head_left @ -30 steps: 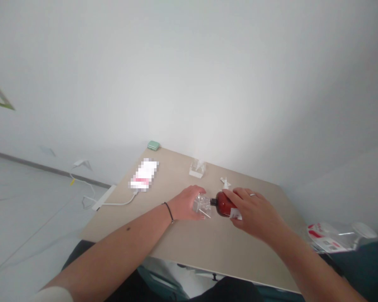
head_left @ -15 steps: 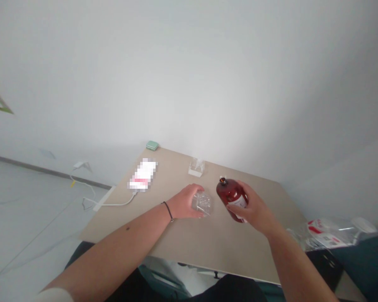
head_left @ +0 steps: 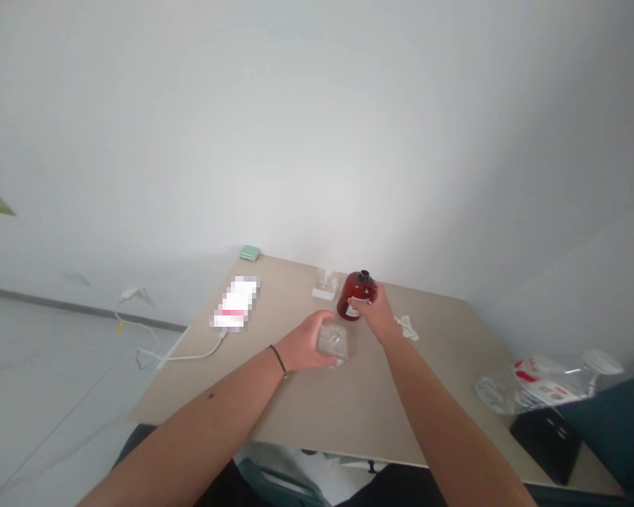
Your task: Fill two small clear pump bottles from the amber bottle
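From the head view, our right hand (head_left: 374,312) wraps a dark red bottle (head_left: 353,299), which stands upright toward the far side of the beige tabletop (head_left: 349,405), seemingly steadied there. Our left hand (head_left: 307,343) grasps a clear plastic container (head_left: 333,342) just nearer, holding it low.

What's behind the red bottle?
Behind the dark red bottle, a clear plastic piece on a white base shows to the left; the spot straight behind it is hidden.
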{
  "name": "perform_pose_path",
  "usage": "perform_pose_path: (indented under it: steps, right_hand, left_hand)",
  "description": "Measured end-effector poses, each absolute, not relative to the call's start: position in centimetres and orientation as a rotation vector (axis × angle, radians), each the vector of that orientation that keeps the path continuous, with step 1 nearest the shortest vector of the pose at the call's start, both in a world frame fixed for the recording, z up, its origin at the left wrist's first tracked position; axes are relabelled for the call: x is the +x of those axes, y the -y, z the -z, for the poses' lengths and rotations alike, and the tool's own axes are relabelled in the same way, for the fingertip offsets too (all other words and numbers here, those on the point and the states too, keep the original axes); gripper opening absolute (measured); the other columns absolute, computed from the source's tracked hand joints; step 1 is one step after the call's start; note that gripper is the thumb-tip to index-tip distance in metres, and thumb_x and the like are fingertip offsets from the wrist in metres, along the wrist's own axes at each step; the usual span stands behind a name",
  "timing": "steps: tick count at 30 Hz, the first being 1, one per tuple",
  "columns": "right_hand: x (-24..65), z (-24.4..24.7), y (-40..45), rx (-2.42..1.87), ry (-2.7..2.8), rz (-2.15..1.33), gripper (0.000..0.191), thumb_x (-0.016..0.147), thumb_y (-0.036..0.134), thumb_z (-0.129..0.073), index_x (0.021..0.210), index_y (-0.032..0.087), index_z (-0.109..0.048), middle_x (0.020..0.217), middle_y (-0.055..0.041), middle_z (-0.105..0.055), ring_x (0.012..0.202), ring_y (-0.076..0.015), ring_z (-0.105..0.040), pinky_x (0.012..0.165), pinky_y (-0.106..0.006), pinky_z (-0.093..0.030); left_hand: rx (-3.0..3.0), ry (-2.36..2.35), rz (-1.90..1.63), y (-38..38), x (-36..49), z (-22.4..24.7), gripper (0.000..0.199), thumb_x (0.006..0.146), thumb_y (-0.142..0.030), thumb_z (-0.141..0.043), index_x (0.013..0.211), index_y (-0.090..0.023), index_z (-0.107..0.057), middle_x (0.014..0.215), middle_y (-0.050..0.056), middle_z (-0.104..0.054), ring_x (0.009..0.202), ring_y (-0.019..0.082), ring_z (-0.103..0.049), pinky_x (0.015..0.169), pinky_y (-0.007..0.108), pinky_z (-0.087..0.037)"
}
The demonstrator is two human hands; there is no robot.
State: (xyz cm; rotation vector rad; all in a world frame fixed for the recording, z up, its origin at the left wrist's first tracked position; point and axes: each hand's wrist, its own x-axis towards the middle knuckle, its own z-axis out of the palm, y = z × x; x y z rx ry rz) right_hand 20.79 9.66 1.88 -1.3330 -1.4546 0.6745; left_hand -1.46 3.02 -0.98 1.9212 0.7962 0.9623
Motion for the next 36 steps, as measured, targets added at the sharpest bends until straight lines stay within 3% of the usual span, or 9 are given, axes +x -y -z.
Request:
perform_pose_path:
  steps: [6, 17, 21, 25, 31, 36]
  right_hand:
    - [20.8, -0.5, -9.9, -1.375, 1.466, -0.632, 0.079, 0.061, 0.040, -0.080, 0.128, 0.021, -0.042, 0.122, -0.0119, -0.064, 0.109, -0.0270, -0.064, 0.101, -0.051, -0.045]
    - [21.0, -1.3, -7.5, -1.492, 1.486, -0.427, 0.087, 0.066, 0.046, -0.076, 0.140, 0.021, -0.038, 0.132, -0.0153, -0.056, 0.119, -0.0300, -0.057, 0.104, -0.051, -0.042]
    - [24.5, -0.4, -6.8, -1.515, 1.325, -0.229, 0.069, 0.083, 0.050, -0.057, 0.142, 0.021, -0.037, 0.121, -0.0132, -0.058, 0.106, -0.0241, -0.061, 0.095, -0.046, -0.048]
    - [28.3, 0.8, -6.0, -1.703, 1.349, 0.011, 0.048, 0.086, 0.043, -0.049, 0.125, 0.016, -0.056, 0.106, -0.0116, -0.062, 0.090, -0.0226, -0.061, 0.081, -0.042, -0.052]
    - [29.7, 1.0, -5.5, -1.781, 1.492, -0.002, 0.032, 0.083, 0.032, -0.049, 0.103, 0.016, -0.069, 0.099, -0.0096, -0.064, 0.081, -0.0207, -0.060, 0.087, -0.043, -0.047]
    - [29.2, 1.5, -5.8, -1.799, 1.553, -0.037, 0.029, 0.085, 0.028, -0.048, 0.098, 0.017, -0.071, 0.098, -0.0090, -0.066, 0.080, -0.0194, -0.061, 0.085, -0.038, -0.047]
  left_hand:
    - [1.904, -0.789, -0.915, -3.0, -1.5, 1.2, 0.098, 0.062, -0.031, -0.085, 0.139, -0.022, -0.025, 0.130, 0.013, -0.047, 0.119, 0.029, -0.051, 0.103, 0.051, -0.042]
    - [1.927, -0.791, -0.878, -2.9, -1.6, 1.1, 0.096, 0.065, -0.030, -0.083, 0.139, -0.025, -0.022, 0.125, 0.011, -0.045, 0.116, 0.029, -0.051, 0.102, 0.050, -0.042]
    - [1.932, -0.817, -0.840, -2.9, -1.6, 0.9, 0.094, 0.066, -0.029, -0.081, 0.138, -0.024, -0.020, 0.125, 0.011, -0.044, 0.113, 0.028, -0.052, 0.101, 0.049, -0.042]
    - [1.906, -0.858, -0.786, -2.8, -1.7, 0.7, 0.093, 0.067, -0.026, -0.079, 0.138, -0.024, -0.020, 0.122, 0.009, -0.044, 0.104, 0.024, -0.055, 0.098, 0.047, -0.044]
    - [1.914, -0.889, -0.777, -2.8, -1.8, 0.5, 0.092, 0.066, -0.026, -0.079, 0.136, -0.023, -0.019, 0.121, 0.009, -0.043, 0.106, 0.025, -0.055, 0.099, 0.046, -0.044]
    - [1.940, -0.885, -0.778, -2.8, -1.9, 0.6, 0.092, 0.067, -0.028, -0.078, 0.136, -0.024, -0.018, 0.121, 0.009, -0.043, 0.110, 0.026, -0.053, 0.101, 0.047, -0.041]
